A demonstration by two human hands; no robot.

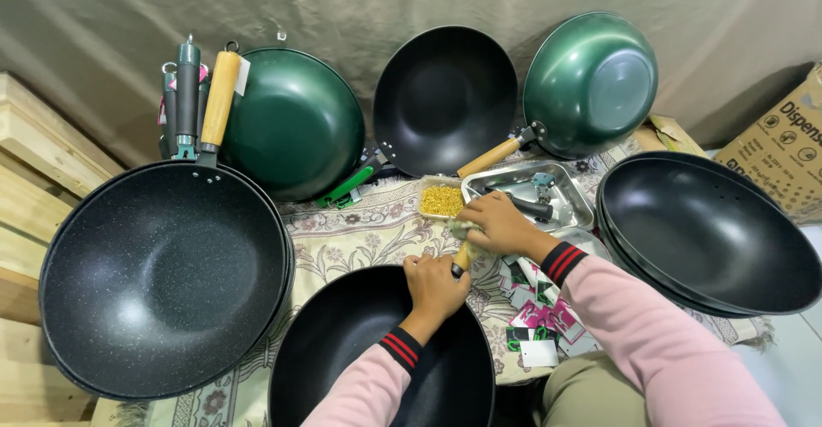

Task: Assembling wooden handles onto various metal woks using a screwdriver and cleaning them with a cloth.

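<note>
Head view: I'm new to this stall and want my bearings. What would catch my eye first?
Black woks ring the patterned cloth: a speckled wok at left, stacked woks at right. Two green woks lean against the backdrop. In the middle, both hands, the left hand and the right hand, meet at a wooden handle on the near wok's rim.

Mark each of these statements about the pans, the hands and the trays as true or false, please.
1. Both hands are at the rim of the near black pan. True: left hand, right hand.
2. The small box holds yellow pieces. True.
3. The steel tray is empty. False: it holds metal parts.
4. All handles are green. False: the wooden handle is tan.
</note>
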